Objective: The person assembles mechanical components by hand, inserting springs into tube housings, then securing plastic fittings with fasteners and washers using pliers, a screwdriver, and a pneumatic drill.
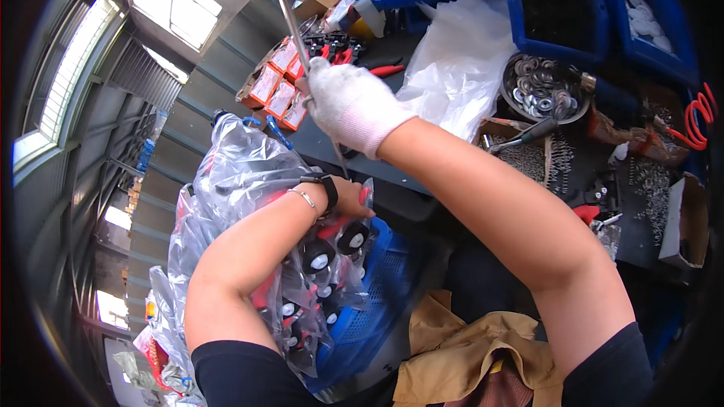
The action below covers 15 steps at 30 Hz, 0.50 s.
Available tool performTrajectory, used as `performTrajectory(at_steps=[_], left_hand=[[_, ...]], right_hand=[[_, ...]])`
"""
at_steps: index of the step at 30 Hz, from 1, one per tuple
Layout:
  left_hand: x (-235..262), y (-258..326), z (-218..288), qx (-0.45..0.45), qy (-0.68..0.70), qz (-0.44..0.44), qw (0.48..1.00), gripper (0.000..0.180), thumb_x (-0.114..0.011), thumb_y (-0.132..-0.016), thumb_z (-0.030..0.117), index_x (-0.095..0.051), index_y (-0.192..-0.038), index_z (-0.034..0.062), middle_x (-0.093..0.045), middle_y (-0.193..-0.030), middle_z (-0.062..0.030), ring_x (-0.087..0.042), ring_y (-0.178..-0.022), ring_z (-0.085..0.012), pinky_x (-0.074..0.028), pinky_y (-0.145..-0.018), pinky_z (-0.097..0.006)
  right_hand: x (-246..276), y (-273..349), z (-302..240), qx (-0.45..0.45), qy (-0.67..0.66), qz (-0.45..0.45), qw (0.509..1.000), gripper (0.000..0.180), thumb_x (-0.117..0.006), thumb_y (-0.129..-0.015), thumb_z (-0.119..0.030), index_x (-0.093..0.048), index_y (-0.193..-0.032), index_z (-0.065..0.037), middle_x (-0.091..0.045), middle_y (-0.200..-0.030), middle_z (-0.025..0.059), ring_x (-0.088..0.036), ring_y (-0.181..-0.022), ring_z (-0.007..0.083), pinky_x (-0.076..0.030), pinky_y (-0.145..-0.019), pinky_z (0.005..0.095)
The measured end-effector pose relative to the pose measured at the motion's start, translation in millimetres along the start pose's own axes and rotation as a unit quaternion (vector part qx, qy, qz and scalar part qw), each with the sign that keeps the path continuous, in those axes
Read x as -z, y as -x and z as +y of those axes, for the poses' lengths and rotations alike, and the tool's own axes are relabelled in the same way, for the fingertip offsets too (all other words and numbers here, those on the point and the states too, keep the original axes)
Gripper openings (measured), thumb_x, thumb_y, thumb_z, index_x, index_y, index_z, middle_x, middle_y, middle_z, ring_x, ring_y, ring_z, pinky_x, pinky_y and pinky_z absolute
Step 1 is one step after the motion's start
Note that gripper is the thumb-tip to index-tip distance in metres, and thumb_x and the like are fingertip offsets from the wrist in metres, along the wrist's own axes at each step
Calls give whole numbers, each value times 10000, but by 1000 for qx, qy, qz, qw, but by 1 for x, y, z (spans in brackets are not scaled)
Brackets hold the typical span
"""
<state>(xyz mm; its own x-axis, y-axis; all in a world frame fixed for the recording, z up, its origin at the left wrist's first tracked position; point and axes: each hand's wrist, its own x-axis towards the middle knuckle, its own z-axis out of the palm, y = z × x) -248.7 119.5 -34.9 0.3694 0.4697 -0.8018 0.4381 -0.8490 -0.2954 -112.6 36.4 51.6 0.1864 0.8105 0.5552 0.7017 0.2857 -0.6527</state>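
My right hand (pixel 354 102), in a white knit glove, is closed round a long thin metal rod (pixel 288 11) that rises steeply out of view. A thin piece below the glove runs down toward my left hand (pixel 351 200). That hand is bare, with a dark band and a bracelet at the wrist. Its fingers curl by a small red and clear piece (pixel 366 197); what they grip is mostly hidden. Under it, clear plastic bags (pixel 245 158) cover red parts and black wheels (pixel 318 258) with white hubs, in and beside a blue basket (pixel 362 332).
Small orange-and-white boxes (pixel 283 98) and red-handled tools stand beyond my hands. A white plastic sheet (pixel 460 53) lies on the dark bench. To the right are a bowl of washers (pixel 539 87), loose screws (pixel 528 158), a ratchet-like tool (pixel 528 136) and blue bins (pixel 558 7). Brown cloth (pixel 467 347) lies near my lap.
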Motion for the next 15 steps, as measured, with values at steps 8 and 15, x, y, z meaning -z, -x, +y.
performTrajectory(at_steps=[8,15], left_hand=[[-2,19,-1,1,-61,-99,993,525,-450,-827,504,-635,-1037,60,-656,-939,-200,-618,-933,-347,-457,-860,-397],[-2,28,-3,-5,-83,-102,991,555,-436,-851,514,-618,-1091,48,-648,-986,-190,-610,-954,-336,-420,-916,-389]], right_hand=[[-64,-28,17,-19,-86,-38,995,235,-500,-840,-166,-589,-965,12,-624,-910,242,-635,-869,350,-506,-768,418],[-72,-35,21,49,-64,-63,995,224,-486,-832,-152,-636,-973,-63,-618,-986,207,-637,-881,342,-510,-768,422]])
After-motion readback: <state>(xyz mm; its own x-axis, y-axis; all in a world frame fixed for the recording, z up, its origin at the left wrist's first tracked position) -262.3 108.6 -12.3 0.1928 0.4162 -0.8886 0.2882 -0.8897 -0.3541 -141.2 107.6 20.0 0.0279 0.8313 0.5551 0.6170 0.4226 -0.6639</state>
